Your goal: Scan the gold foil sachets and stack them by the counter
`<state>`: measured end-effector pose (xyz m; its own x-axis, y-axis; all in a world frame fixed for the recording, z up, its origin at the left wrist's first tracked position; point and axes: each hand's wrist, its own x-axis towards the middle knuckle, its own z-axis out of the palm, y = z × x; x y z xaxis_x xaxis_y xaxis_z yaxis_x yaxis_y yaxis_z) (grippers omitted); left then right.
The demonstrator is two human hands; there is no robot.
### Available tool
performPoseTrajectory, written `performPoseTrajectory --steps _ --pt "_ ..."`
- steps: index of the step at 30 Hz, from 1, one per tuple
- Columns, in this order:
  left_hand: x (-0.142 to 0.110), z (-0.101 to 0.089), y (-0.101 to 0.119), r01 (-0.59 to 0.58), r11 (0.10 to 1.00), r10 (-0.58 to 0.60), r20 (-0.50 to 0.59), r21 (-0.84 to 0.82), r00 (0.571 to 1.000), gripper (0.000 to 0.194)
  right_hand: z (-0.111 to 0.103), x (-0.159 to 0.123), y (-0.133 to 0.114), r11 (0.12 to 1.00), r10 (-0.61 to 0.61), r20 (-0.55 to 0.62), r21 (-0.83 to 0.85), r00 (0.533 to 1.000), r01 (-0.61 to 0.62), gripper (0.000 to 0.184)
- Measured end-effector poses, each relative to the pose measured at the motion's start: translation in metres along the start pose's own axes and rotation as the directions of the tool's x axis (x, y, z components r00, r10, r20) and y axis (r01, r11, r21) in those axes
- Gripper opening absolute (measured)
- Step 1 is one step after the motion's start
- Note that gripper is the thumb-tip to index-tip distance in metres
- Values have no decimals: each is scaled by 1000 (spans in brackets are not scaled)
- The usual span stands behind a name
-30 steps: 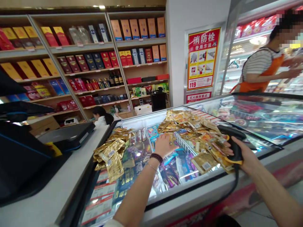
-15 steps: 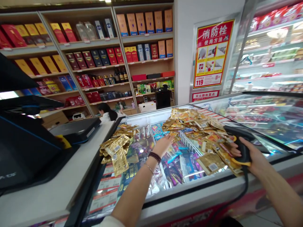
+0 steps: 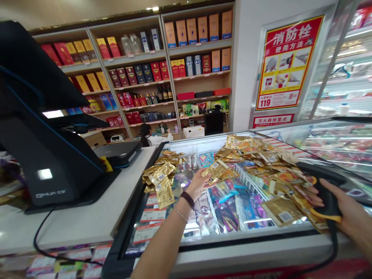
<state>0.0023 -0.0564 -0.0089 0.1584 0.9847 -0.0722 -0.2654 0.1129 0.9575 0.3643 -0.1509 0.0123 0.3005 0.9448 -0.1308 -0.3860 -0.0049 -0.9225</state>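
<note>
Gold foil everywhere here: the left hand (image 3: 200, 183) has a gold packet (image 3: 215, 170) pinched by its near edge, thumb and fingers closed on it with pretty much no gap. The packet sticks out past the fingertips, long side slanting away and to the right, toward the big heap (image 3: 261, 153). It's up above the glass top of the freezer (image 3: 223, 252), just beside the left end of that heap and well apart from the small heap (image 3: 160, 176) by the counter (image 3: 123, 201). The right hand (image 3: 347, 207) is wrapped around the handle of a black and yellow scanner (image 3: 328, 199), whose nose points left over the big heap's right side. So the left hand is the nearer one to the held packet, with part of the heap between it and the scanner. Can't tell where the trigger finger sits, tbh. Count-wise: one scanner, two heaps, one packet clearly in the grip, maybe a second one under it, but the overlap hides that. The heaps are too jumbled to count. There's also one big flat packet (image 3: 281, 211) at the heap's front edge, barcode up, plus one checkout machine (image 3: 55, 155) on the counter.
</note>
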Motion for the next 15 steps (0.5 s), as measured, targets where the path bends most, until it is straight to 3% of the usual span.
performPoseTrajectory --steps 3,7,11,15 --pt "-5 -9 2 -37 999 38 -48 32 998 41 24 -7 2 999 -21 36 -49 999 23 35" --pt "-2 -17 6 -108 990 122 -174 87 977 33 70 -21 7 975 -77 165 -194 983 109 45" --pt "0 -27 9 -182 980 195 -196 83 961 31 114 -31 21 941 -41 256 -315 966 124 46" --pt "0 -33 11 -222 974 228 -218 51 949 35 144 -32 37 925 -47 333 -342 942 167 49"
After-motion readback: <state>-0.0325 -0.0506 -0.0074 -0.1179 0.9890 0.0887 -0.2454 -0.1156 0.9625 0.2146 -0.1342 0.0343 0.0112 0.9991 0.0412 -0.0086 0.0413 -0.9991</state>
